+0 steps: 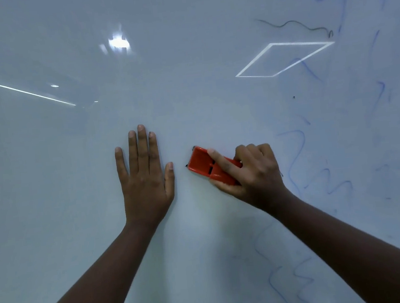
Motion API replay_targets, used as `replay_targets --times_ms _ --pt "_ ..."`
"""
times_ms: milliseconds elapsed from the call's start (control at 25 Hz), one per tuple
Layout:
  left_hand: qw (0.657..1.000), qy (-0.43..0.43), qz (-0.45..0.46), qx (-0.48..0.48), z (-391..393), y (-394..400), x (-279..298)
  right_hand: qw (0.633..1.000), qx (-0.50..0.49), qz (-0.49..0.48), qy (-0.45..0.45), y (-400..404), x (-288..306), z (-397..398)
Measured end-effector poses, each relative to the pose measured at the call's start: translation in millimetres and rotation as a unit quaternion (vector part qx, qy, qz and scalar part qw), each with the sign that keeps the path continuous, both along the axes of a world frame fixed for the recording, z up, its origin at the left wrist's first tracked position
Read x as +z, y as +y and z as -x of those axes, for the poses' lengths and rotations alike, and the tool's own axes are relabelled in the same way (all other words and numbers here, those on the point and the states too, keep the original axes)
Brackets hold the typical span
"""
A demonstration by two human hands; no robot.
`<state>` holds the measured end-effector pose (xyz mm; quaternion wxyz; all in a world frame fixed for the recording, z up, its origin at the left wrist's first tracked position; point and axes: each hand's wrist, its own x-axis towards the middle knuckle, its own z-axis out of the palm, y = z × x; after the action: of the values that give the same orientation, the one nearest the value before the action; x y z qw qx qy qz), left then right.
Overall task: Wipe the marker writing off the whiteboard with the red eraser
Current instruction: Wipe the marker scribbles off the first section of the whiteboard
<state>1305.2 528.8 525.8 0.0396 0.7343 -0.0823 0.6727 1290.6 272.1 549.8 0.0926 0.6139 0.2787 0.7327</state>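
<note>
Head view shows us the red eraser (209, 166) just right of the frame's centre, pressed to the whiteboard (59, 166); our right hand (250, 170) grips it, forefinger laid along its back, the other fingers curled over its edge; its long axis runs from upper left to lower right; our left hand (145, 177) lies flat and open on the board just beside it, holding nothing; the remaining marker writing (295, 151) lies to the right, from upper right to lower right of the frame, nearest the right hand; so we judge the coming stroke must sweep rightward.
</note>
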Motion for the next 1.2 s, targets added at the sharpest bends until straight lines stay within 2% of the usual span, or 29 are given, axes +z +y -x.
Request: replay_targets --times_ms 120,280,360,520,760,920,1040,1200 --pt "1.000 0.002 -0.008 -0.004 0.0 1.1 -9.5 1.000 -0.028 0.009 -0.005 -20.8 15.8 0.3" --pt "1.000 -0.006 -0.014 -0.003 -0.6 2.1 -23.2 0.987 -0.067 -0.149 0.000 -60.4 39.2 -5.7" --pt "1.000 -0.003 -0.015 -0.003 -1.3 1.6 -27.7 0.979 -0.076 -0.191 0.005 -66.8 37.0 -7.7" --pt "1.000 0.008 -0.008 -0.006 -0.4 -1.4 -39.0 0.989 -0.045 -0.139 0.030 -43.3 2.0 -3.1" --pt "1.000 0.017 -0.007 -0.013 1.2 -3.2 -56.4 0.997 -0.003 -0.010 0.083 -3.4 -94.1 6.8" --pt "1.000 0.017 -0.013 -0.014 1.2 -0.2 -68.2 0.994 -0.011 0.004 0.107 -2.7 -105.2 13.1" --pt "0.999 0.015 -0.020 -0.021 1.1 1.0 -78.6 0.985 -0.038 -0.073 0.150 -15.2 -92.4 24.8" --pt "1.000 0.014 -0.018 -0.020 0.4 2.0 -92.3 0.933 -0.055 -0.299 0.194 -55.1 -86.4 31.2"
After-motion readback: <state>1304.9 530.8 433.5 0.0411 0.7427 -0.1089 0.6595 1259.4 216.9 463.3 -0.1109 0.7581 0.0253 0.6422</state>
